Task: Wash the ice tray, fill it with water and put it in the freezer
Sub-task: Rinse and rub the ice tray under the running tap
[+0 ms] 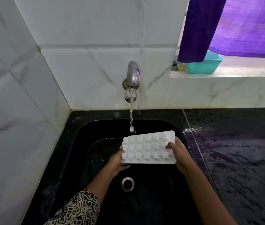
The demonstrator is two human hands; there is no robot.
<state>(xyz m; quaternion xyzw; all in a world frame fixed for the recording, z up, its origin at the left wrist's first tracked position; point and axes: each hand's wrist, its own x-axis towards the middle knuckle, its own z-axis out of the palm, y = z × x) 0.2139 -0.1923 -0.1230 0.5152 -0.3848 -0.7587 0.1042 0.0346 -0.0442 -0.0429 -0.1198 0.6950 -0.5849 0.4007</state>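
This looks like the washing step: water runs from the tap and the tray is held over the black sink, below the tap and a little to its right.

Left of the tap's line, the left grip holds the tray's left end, thumb at the edge and fingers curled underneath. The stream comes down at the tray's far left edge, barely onto it from where I stand. The tray tilts, its far side raised. The heart and star shapes face up, though I can't tell whether they are the hollows or their backs.

Right of the tap, the right grip clamps the other end, thumb on top, fingers hidden below. So the tray spans between the two grips, each on a short end, the middle free.

Next, I'd judge, the tray needs sliding back under the stream so water runs across every shape. For filling it must be levelled, hollows up. The wet table lies further right of the tap.
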